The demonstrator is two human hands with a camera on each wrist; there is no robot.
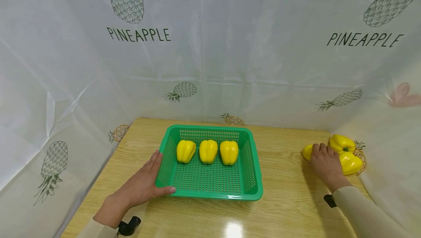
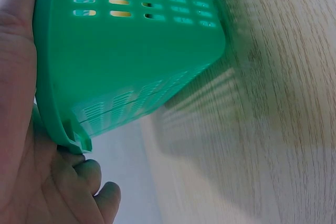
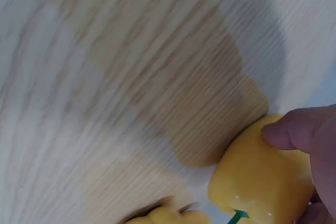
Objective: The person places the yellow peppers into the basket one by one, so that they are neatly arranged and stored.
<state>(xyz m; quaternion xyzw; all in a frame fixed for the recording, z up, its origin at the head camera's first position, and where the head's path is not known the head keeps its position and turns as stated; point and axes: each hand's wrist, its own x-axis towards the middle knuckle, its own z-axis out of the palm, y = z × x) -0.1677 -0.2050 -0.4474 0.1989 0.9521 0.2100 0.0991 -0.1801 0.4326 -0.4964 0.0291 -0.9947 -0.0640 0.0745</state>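
Observation:
A green plastic basket (image 1: 210, 195) with slotted walls stands on the wooden table, holding three yellow bell peppers in a row: left (image 1: 185, 151), middle (image 1: 208, 151) and right (image 1: 229, 153). My left hand (image 1: 141, 185) holds its front left corner, thumb over the rim and fingers along the left side; some fingers bend below the rim in the left wrist view. Far to the right, my right hand (image 1: 327, 163) grips another yellow bell pepper (image 3: 257, 177), thumb on its side. The pepper's green stem shows; most of the other fingers are hidden in the right wrist view.
Beside the right hand lie two more yellow bell peppers, one behind (image 1: 342, 143) and one to the right (image 1: 351, 163), near the table's right edge. A white sheet (image 1: 230, 59) printed with pineapples hangs behind and along both sides of the table (image 1: 283, 179).

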